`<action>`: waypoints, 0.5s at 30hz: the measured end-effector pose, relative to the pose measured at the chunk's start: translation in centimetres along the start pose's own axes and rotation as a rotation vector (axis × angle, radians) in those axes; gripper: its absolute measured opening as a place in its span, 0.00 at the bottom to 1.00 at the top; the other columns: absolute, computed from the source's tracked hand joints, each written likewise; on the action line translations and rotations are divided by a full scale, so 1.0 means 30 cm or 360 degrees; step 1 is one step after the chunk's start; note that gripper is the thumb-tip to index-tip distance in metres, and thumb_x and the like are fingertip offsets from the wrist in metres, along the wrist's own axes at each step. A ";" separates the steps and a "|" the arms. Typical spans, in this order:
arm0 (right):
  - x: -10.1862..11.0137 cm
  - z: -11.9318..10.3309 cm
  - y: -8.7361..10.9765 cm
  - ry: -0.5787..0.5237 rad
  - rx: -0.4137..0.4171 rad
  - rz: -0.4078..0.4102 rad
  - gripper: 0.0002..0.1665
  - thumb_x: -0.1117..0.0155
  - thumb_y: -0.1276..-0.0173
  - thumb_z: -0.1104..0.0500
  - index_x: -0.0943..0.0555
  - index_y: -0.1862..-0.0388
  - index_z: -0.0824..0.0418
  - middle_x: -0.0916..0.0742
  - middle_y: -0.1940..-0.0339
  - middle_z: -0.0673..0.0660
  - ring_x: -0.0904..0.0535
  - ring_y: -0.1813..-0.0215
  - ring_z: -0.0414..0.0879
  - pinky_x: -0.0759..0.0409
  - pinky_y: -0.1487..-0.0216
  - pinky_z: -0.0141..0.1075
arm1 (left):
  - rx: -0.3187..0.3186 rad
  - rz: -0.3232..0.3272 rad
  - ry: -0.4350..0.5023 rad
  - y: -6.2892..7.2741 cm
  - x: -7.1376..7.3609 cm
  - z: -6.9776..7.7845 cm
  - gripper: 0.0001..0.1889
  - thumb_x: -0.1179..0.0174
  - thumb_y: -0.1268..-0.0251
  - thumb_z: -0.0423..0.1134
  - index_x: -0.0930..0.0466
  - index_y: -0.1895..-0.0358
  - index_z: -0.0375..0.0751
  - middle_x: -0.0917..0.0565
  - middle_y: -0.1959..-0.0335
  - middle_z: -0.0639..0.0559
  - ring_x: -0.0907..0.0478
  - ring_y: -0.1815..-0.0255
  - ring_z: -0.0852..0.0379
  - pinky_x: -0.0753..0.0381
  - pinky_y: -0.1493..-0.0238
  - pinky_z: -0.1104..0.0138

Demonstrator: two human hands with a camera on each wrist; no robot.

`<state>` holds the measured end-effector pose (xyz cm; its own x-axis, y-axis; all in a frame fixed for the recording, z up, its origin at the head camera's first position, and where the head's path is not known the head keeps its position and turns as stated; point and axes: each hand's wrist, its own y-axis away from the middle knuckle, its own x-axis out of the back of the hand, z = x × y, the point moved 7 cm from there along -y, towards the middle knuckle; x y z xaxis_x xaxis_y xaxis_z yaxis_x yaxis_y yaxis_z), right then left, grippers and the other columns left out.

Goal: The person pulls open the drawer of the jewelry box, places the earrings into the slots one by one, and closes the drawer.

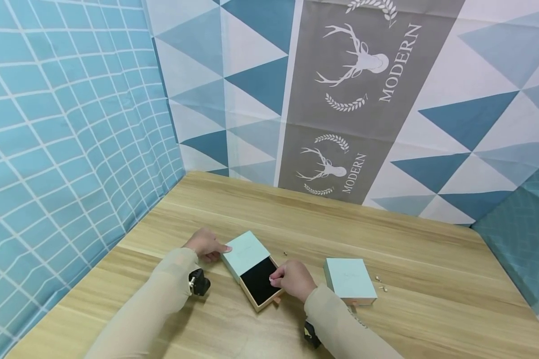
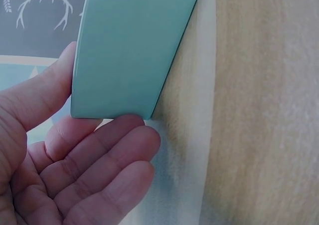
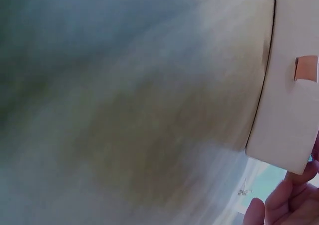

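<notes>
A person's left forearm (image 1: 149,305) and right forearm (image 1: 341,321) angle inward, the left grip (image 1: 205,244) with its thumb (image 2: 47,93) opposite bent fingers (image 2: 112,190), the right grip (image 1: 297,279) pinching at the fingertips (image 1: 277,282).

A white-gridded blue cloth (image 1: 72,124) hangs left of the wooden desk (image 1: 431,244). Behind, a triangle-patterned backdrop (image 1: 346,117) bears deer heads (image 1: 372,63) and "MODERN". The teal cloth (image 1: 518,227) at right seems brick-patterned.

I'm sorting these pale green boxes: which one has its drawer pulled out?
The left box, held by the left hand: its drawer sticks out, showing a black interior. The right box looks closed.
</notes>
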<state>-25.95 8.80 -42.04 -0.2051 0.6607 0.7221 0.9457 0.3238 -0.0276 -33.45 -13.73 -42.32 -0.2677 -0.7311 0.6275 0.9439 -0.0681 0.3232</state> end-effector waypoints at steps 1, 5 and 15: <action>0.000 -0.001 -0.001 0.0012 0.0009 -0.0001 0.03 0.27 0.44 0.66 0.13 0.75 0.65 0.14 0.70 0.53 0.25 0.66 0.39 0.25 0.65 0.31 | 0.0002 -0.0001 0.0004 0.000 0.000 -0.001 0.23 0.30 0.44 0.39 0.36 0.87 0.44 0.22 0.83 0.49 0.25 0.80 0.57 0.23 0.77 0.68; 0.003 -0.012 -0.001 0.0114 0.0045 0.0001 0.03 0.27 0.45 0.65 0.13 0.75 0.64 0.14 0.71 0.52 0.25 0.67 0.39 0.25 0.65 0.32 | 0.0005 -0.0012 0.0005 0.001 0.001 -0.002 0.21 0.30 0.45 0.39 0.34 0.86 0.43 0.21 0.82 0.48 0.23 0.79 0.57 0.21 0.76 0.67; 0.014 -0.023 0.000 0.0338 0.0080 0.0042 0.03 0.25 0.46 0.61 0.12 0.76 0.57 0.16 0.73 0.48 0.23 0.67 0.42 0.26 0.67 0.34 | -0.0002 -0.0007 -0.0017 -0.007 0.002 -0.002 0.21 0.29 0.45 0.40 0.32 0.85 0.42 0.21 0.82 0.49 0.23 0.80 0.57 0.21 0.76 0.68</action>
<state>-25.87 8.61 -41.26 -0.1173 0.5135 0.8500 0.9352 0.3452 -0.0795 -33.66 -13.79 -42.40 -0.2739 -0.7234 0.6338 0.9429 -0.0720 0.3253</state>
